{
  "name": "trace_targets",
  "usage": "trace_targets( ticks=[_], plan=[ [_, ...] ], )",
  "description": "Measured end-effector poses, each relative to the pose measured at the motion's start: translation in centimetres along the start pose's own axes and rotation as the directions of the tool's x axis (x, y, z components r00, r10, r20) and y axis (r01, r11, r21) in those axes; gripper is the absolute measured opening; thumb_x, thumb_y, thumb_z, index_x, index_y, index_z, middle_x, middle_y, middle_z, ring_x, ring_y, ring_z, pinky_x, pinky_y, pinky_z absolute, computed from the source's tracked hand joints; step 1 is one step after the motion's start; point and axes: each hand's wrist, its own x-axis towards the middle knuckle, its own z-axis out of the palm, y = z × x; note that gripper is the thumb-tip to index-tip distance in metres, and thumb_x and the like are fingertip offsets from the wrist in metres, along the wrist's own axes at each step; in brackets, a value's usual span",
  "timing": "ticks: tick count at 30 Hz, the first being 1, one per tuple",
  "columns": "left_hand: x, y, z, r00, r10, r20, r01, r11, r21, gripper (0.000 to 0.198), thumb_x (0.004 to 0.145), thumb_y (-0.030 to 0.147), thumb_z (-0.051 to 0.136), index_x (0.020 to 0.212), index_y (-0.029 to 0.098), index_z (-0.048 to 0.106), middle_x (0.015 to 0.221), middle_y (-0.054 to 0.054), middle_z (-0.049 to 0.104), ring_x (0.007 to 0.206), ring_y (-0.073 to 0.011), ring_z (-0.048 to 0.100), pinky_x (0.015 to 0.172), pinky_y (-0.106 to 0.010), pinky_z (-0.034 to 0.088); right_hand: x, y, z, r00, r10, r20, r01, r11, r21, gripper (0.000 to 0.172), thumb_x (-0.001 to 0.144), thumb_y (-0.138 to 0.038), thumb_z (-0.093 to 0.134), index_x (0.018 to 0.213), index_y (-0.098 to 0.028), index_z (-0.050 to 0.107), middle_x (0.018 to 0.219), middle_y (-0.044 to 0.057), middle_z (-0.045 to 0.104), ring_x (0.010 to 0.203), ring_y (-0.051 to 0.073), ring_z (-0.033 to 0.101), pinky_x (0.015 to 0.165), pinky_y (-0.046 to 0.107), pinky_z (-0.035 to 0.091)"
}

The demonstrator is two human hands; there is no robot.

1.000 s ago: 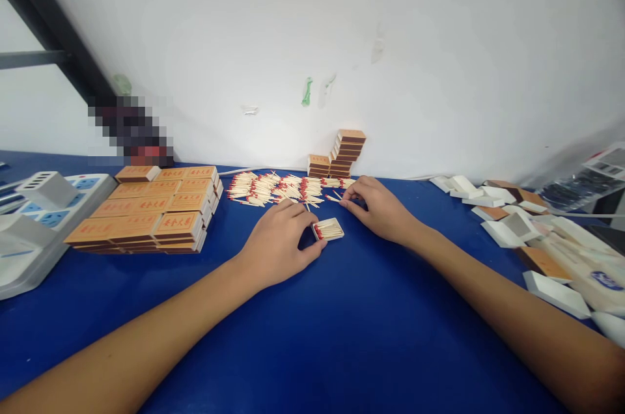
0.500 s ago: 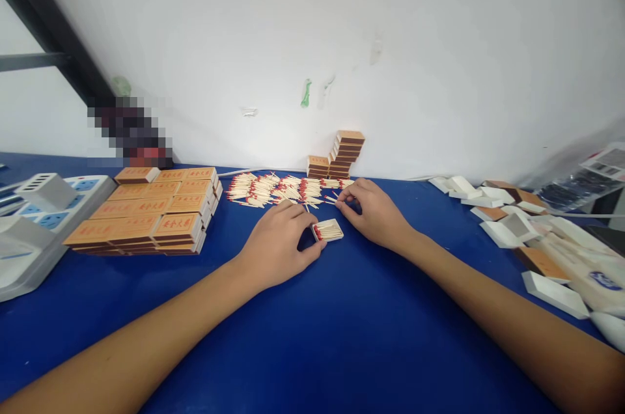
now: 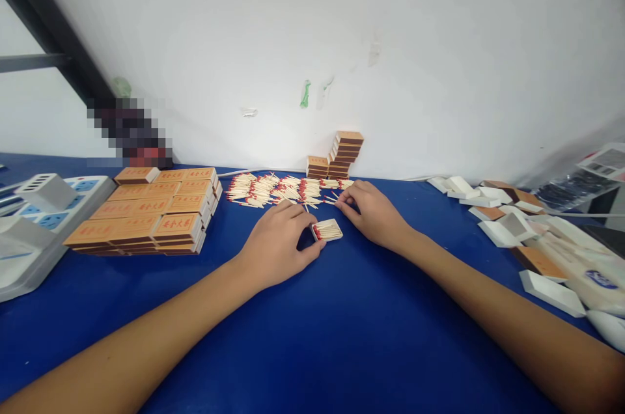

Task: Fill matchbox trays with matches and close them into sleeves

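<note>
My left hand (image 3: 278, 241) is curled around the left end of a small white matchbox tray (image 3: 334, 237), thumb in front and fingers behind. Inside the tray lie several matches (image 3: 328, 230), their red heads toward my left hand. To the right of the tray, my right hand (image 3: 368, 209) has its thumb and fingertips pinched together at a match (image 3: 330, 202) on the near right edge of the loose matches. A broad heap of red-headed matches (image 3: 263, 190) spreads on the blue table (image 3: 336, 329) behind both hands.
Closed orange matchboxes (image 3: 141, 212) are stacked at left, beside a white power strip (image 3: 83, 202). More matchboxes (image 3: 346, 152) stand in a leaning pile against the white wall (image 3: 415, 62). White trays (image 3: 551, 293), orange sleeves (image 3: 540, 262) and a plastic packet (image 3: 593, 271) lie at right.
Almost nothing differs. My right hand has shifted very slightly at the edge of the loose matches, while my left hand stays on the tray.
</note>
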Motion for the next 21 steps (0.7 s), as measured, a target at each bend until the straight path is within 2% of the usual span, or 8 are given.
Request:
trace_targets(
  ticks=[3,9,21],
  plan=[
    [0.0,-0.1,0.0,1.000,-0.005,-0.005,0.005,1.000,-0.002,0.020,0.093,0.034,0.072,0.105,0.018,0.073,0.101,-0.007,0.072,0.105,-0.0273,0.065,0.099,-0.045,0.054,-0.4,0.0,-0.2,1.000,-0.020,-0.001,0.020,1.000,-0.011,0.011,0.101,-0.025,0.056,0.092,-0.022,0.061,0.096,0.010,0.064,0.095,0.028,0.060,0.082,0.041,0.049],
    [0.1,-0.4,0.0,1.000,-0.017,-0.020,0.017,1.000,0.005,0.021,0.093,0.034,0.073,0.105,0.018,0.072,0.101,-0.007,0.072,0.105,-0.0275,0.066,0.099,-0.045,0.054,-1.5,-0.3,-1.0,0.994,-0.081,-0.080,0.076,0.995,-0.068,0.011,0.104,-0.026,0.053,0.097,-0.021,0.060,0.099,0.011,0.063,0.097,0.028,0.059,0.086,0.043,0.050],
    [0.3,-0.6,0.0,0.998,-0.022,-0.062,0.020,0.999,-0.030,0.019,0.091,0.032,0.075,0.104,0.018,0.071,0.102,-0.007,0.073,0.105,-0.0275,0.064,0.100,-0.046,0.053,-1.6,-0.5,-1.0,0.986,-0.159,-0.056,0.148,0.974,-0.169,0.012,0.104,-0.020,0.051,0.097,-0.020,0.060,0.102,0.012,0.064,0.098,0.029,0.058,0.087,0.043,0.051]
  ],
)
